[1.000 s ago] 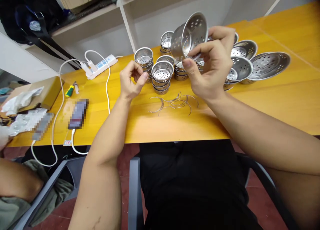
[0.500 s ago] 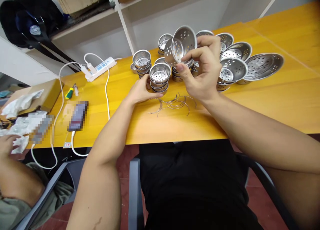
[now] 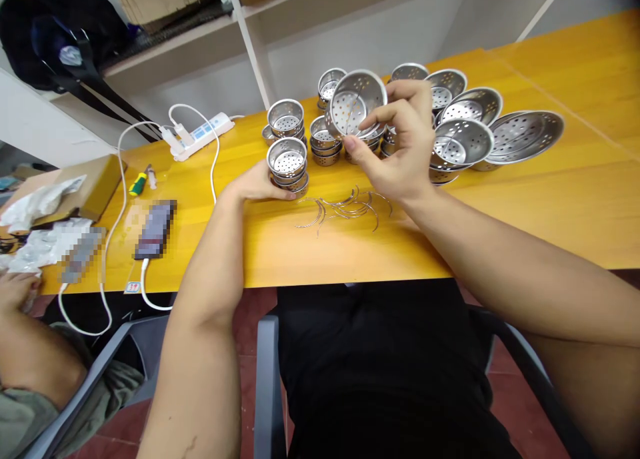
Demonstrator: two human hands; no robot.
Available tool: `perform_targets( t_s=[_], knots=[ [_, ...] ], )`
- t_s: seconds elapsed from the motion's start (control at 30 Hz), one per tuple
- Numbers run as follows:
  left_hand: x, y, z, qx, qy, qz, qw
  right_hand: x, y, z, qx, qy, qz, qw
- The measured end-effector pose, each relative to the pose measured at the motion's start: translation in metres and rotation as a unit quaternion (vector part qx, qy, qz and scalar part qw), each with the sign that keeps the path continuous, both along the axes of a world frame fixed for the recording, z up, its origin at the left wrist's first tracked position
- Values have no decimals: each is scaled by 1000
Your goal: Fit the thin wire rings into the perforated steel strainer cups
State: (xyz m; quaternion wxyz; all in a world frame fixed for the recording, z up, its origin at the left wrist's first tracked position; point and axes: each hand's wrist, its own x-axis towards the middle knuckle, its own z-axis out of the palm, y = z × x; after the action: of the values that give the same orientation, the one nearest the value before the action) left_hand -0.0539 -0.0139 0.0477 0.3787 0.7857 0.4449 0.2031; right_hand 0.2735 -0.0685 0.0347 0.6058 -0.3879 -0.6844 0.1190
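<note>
Thumb and fingers of my right hand pinch the rim of a perforated stainless steel cup, held up over other cups with its mouth tilted toward me. A thin wire shows across its inside. My left hand grips a short stack of similar cups low on its side, thumb along the front near the table; its other fingers are mostly hidden behind the stack. In front of both hands, several thin curved wires lie loose on the yellow table.
More perforated cup stacks stand behind. Wider perforated bowls and an oval one sit right. Leftward are a power strip with white cables, a green-yellow screwdriver, a phone and another person's hand.
My left hand has shifted left with the stack, uncovering cups behind it. My right hand has lowered its cup slightly, moved it a little left and turned its mouth.
</note>
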Motion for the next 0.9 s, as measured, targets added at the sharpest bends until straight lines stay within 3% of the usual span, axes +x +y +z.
perform_targets(
  t_s=[0.1, 0.2, 0.3, 0.43, 0.63, 0.77, 0.9],
  knots=[
    [-16, 5, 5, -4, 6, 15, 1000, 1, 3, -2, -35, -51, 0, 998],
    [-32, 10, 6, -14, -1, 36, 999, -1, 5, -5, -80, -91, 50, 991],
    [-54, 17, 5, -38, -6, 72, 997, -4, 8, -11, -125, -139, 107, 976],
    [-80, 25, 1, -15, -30, 154, 988, -7, 10, -17, -180, -202, 128, 954],
    [-82, 33, -9, 27, -75, 238, 968, -4, 16, -22, -216, -230, 121, 941],
    [-85, 42, -20, 102, -88, 256, 957, -3, 19, -24, -230, -243, 117, 935],
    [-105, 59, -25, 220, -105, 323, 914, -3, 18, -22, -235, -263, 113, 929]
  ],
)
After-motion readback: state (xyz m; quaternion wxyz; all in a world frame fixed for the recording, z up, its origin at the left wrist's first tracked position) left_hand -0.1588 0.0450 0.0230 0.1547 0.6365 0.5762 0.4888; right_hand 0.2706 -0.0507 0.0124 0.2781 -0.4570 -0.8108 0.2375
